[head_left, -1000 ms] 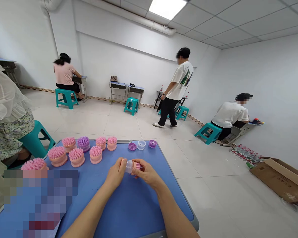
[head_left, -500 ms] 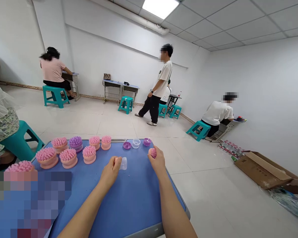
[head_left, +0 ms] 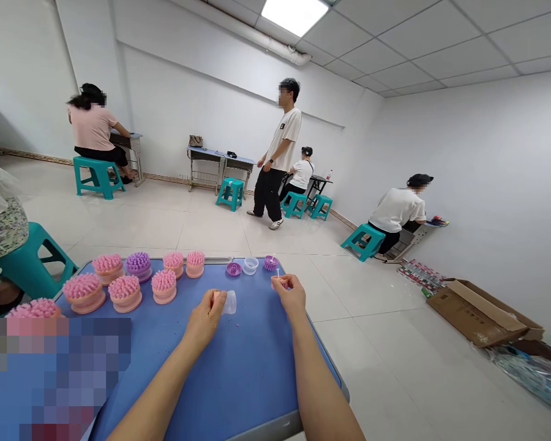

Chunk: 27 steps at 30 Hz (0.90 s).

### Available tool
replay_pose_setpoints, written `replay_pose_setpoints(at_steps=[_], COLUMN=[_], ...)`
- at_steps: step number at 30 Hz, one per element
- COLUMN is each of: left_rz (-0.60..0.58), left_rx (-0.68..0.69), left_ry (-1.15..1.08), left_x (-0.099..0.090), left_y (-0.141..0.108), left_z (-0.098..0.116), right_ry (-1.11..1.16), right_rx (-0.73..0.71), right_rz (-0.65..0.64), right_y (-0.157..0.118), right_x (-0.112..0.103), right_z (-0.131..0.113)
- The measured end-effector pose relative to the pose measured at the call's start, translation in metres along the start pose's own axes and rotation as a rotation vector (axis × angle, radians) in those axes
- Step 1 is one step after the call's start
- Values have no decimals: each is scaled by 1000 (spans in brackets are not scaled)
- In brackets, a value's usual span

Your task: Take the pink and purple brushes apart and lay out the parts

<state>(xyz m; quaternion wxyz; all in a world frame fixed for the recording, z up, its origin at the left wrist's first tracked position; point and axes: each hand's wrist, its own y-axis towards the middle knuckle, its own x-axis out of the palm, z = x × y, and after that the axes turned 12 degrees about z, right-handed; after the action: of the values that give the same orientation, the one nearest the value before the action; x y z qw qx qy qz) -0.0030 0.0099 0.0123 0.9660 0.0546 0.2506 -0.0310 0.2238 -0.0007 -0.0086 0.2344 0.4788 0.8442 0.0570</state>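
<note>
Our left hand (head_left: 204, 317) pinched a clear plastic cup (head_left: 230, 302) between thumb and fingers, over the middle of the blue bench (head_left: 245, 373). Our right hand (head_left: 292, 296) pinched a pink bristle piece (head_left: 279, 283) near the far right edge, a thin white stem (head_left: 278, 273) pointing up from it. Just beyond that hand, a purple bristle piece (head_left: 270, 263), a clear ring-like cup (head_left: 250, 266) and a purple round base (head_left: 233, 269) stood in a row along the far edge. Seven pink scrub brushes (head_left: 164, 287) and a purple scrub brush (head_left: 138, 267) crowded the left side, well apart from our right hand. Blurring hid the near left corner. Across the floor, we saw a standing person (head_left: 278, 153), teal stools (head_left: 230, 194) and, to the right, an open cardboard box (head_left: 475, 315).
</note>
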Motion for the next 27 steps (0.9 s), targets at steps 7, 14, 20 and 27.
replay_pose_setpoints(at_steps=[7,14,20,27], left_rz=[-5,-28,-48,-120], left_rx=[-6,-20,8,151], left_ry=[2,-4,-128,-208], left_x=[1,2,5,9], left_y=[0,0,0,-5], left_z=[0,0,-4,-1], right_ry=[-84,-63,88,287], right_rx=[-5,1,-41,87], right_rz=[56,44,-61,-834], right_y=[5,6,-21,-56], right_x=[8,5,-11,-9], right_z=[11,6,-27,-48])
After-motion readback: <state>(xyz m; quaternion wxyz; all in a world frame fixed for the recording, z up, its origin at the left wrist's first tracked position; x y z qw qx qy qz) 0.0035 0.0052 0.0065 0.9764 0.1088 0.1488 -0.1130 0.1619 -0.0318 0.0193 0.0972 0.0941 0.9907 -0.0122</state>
